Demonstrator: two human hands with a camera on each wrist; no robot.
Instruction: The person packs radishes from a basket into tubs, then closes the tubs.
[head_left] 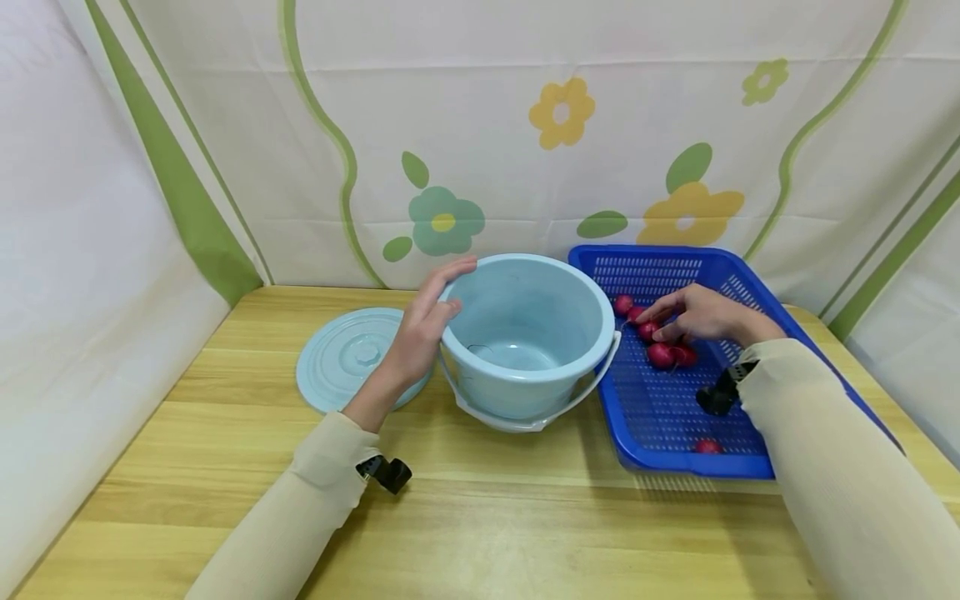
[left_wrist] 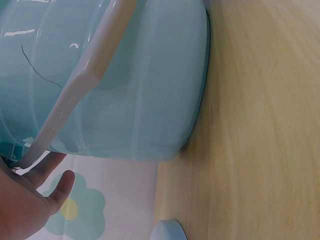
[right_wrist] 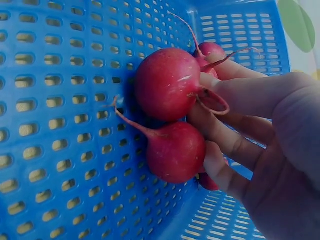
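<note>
One radish (right_wrist: 209, 181) (lowest) hides behind fingers (right_wrist: 220, 172) — mostly unseen.
</note>
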